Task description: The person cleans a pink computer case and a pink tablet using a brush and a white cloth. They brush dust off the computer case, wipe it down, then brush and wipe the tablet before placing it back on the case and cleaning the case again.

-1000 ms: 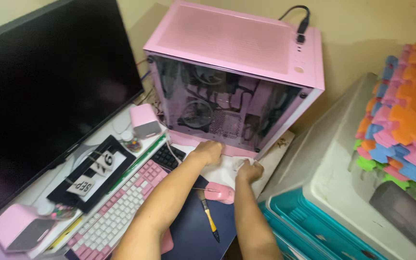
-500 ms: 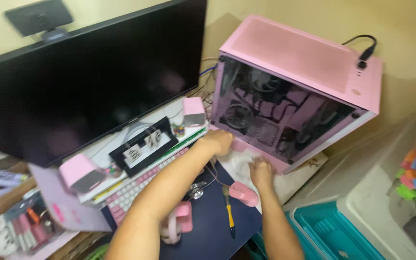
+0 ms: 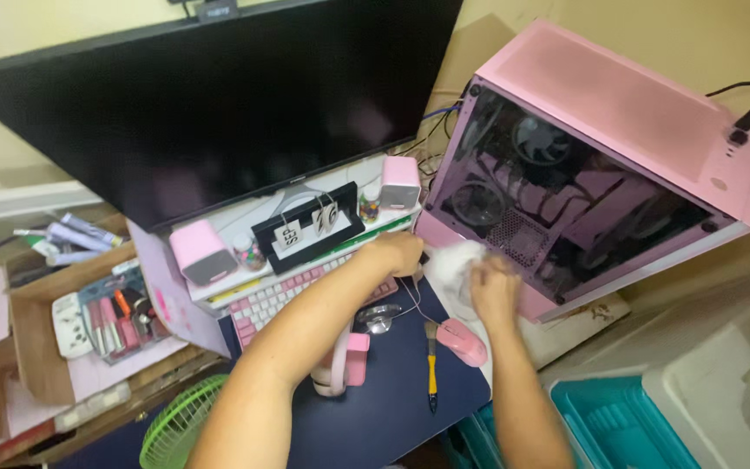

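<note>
Both hands meet at the pink computer case (image 3: 601, 165) base on the desk (image 3: 392, 408), right hand (image 3: 494, 291) fingers clenched on a white cloth (image 3: 455, 263), left hand (image 3: 397, 254) curled beside it; wiping wants short, steady, firm strokes.

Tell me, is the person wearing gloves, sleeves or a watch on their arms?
No. Both forearms are bare as far as the picture shows: no sleeves, gloves or watch. The left hand and right hand are bare too, and the blur hides any rings on the fingers.
</note>
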